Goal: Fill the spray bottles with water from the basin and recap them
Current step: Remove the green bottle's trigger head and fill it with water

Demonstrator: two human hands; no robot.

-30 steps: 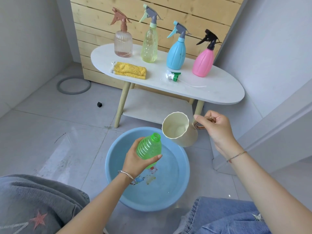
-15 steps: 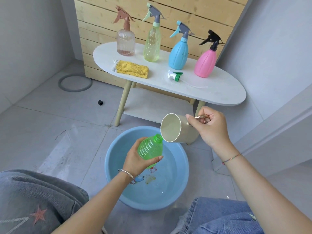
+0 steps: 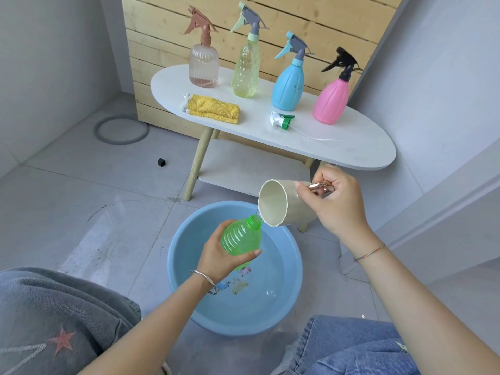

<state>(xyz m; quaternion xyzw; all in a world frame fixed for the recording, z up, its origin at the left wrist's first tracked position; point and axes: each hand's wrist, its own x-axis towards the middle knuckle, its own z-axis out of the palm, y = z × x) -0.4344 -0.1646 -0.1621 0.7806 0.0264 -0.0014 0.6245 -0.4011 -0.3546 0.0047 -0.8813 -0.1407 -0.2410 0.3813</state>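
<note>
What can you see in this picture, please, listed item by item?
Table: 1, white, against the slatted wall.
Basin: 1, blue, on the floor, holding water.
Capped bottles: 4, clear pink, yellow, blue, pink, rowed on the table.
Green bottle: 1, green, uncapped, held above the basin.
Spray head: 1, white and green, lying on the table.
Cloth: 1, yellow, folded on the table.
Cup: 1, cream, tipped at the green bottle's mouth.
Ring: 1, grey, on the floor.
Cube: 1, black, on the floor.
Left hand: 1, grips the green bottle.
Right hand: 1, holds the cup's handle.
</note>
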